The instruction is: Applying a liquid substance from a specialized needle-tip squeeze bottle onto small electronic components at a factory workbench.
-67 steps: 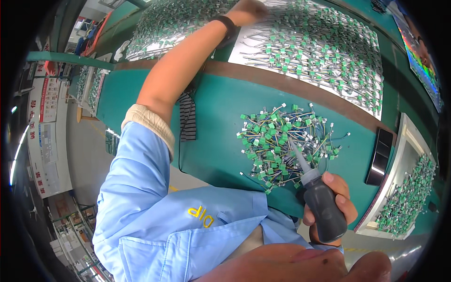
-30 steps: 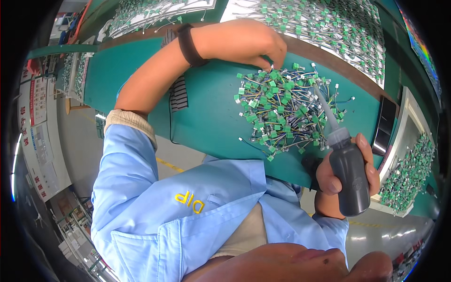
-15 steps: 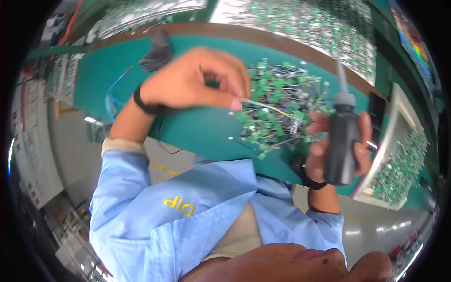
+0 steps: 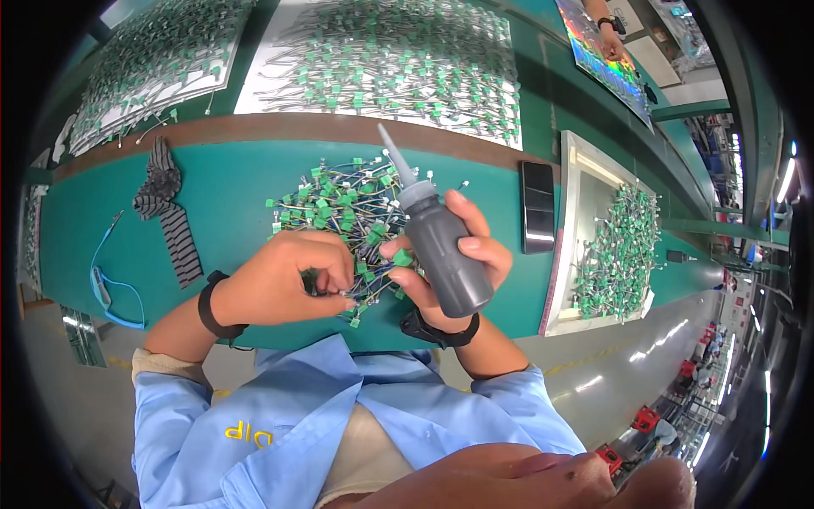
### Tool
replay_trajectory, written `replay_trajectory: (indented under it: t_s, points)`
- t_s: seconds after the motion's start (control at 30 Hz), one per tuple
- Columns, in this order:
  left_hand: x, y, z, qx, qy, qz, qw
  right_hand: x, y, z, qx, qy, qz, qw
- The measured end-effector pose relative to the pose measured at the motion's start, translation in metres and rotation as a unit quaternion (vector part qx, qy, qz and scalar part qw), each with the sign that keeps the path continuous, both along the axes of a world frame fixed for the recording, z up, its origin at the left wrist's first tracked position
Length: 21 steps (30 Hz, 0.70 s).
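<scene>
In my right hand [image 4: 462, 254] is a dark squeeze bottle [image 4: 445, 259] with a pale tapered nozzle, tilted up and to the left. The thumb and a finger of that hand also have a small green wired part [image 4: 403, 258] between them. My left hand [image 4: 292, 276] is closed in a pinch at the near edge of a heap of green wired parts [image 4: 339, 199]. What its fingertips hold is hidden against the wires. The heap lies on the green tabletop [image 4: 237, 182], partly covered by both hands.
A striped grey cloth [image 4: 174, 220] and a blue corded strap [image 4: 102, 288] lie at the left. To the right are a dark phone [image 4: 537, 208] and a white-framed tray [image 4: 555, 297] of similar parts. White boards [image 4: 254, 89] with rows of parts line the back. Another person's hand [image 4: 610, 42] shows far right.
The view has swung, showing more at the right. My left hand has come down to the heap's near edge. The bottle now leans left, and a green part is at my right fingertips.
</scene>
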State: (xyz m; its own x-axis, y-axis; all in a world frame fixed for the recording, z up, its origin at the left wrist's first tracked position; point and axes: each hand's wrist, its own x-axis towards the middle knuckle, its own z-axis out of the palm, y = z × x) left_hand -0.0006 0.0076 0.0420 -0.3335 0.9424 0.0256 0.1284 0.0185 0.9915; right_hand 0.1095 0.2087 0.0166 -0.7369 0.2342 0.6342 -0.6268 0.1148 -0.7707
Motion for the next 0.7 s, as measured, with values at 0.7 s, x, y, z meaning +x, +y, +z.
replay_trajectory:
  t_s: [0.7]
  points:
    - [0.016, -0.002, -0.012, 0.012, -0.278, 0.038, 0.960, -0.005, -0.009, -0.009, 0.021, 0.025, 0.045, 0.998]
